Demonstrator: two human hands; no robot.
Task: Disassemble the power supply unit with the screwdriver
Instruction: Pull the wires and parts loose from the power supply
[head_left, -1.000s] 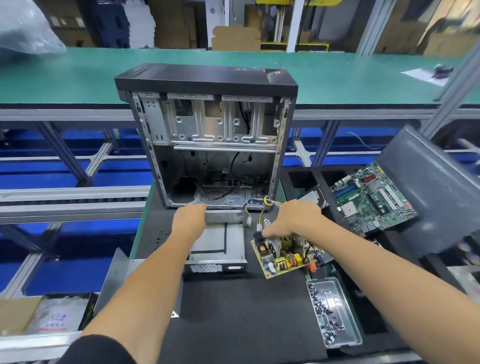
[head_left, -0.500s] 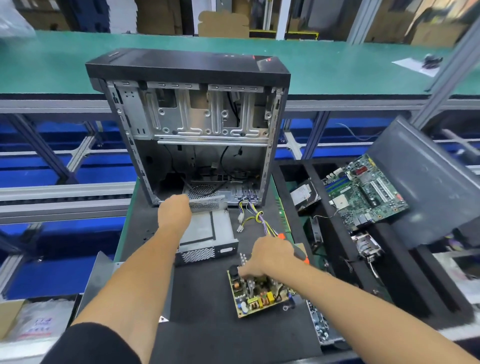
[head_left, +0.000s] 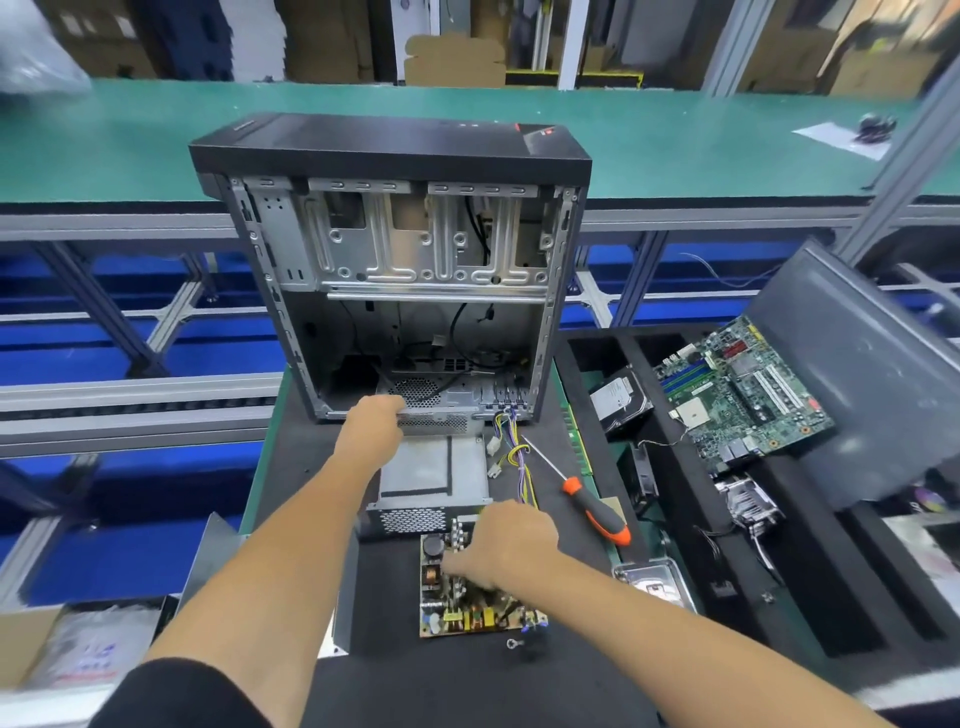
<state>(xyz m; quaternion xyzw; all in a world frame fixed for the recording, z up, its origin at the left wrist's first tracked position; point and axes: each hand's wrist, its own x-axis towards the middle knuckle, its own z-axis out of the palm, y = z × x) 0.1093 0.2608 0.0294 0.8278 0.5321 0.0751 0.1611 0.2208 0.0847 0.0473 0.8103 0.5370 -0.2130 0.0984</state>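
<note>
1. Head view: I see my left hand (head_left: 371, 426) gripping the far edge of the metal supply housing (head_left: 434, 467), just near of the open computer case (head_left: 395, 270).
2. Right hand (head_left: 501, 545) pinches the circuit board (head_left: 467, 597) lying near the housing.
3. Screwdriver (head_left: 584, 499) lies released, right of the wires (head_left: 514, 452).

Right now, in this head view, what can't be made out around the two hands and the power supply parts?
- Right hand fingertips: under the hand, so its grip on the green-brown circuit board is unclear.
- Left hand fingers: curled over the grey metal supply housing, hidden.
- Clear plastic screw tray: mostly behind the right forearm.
- Small metal part below the board: too small to identify.
</note>
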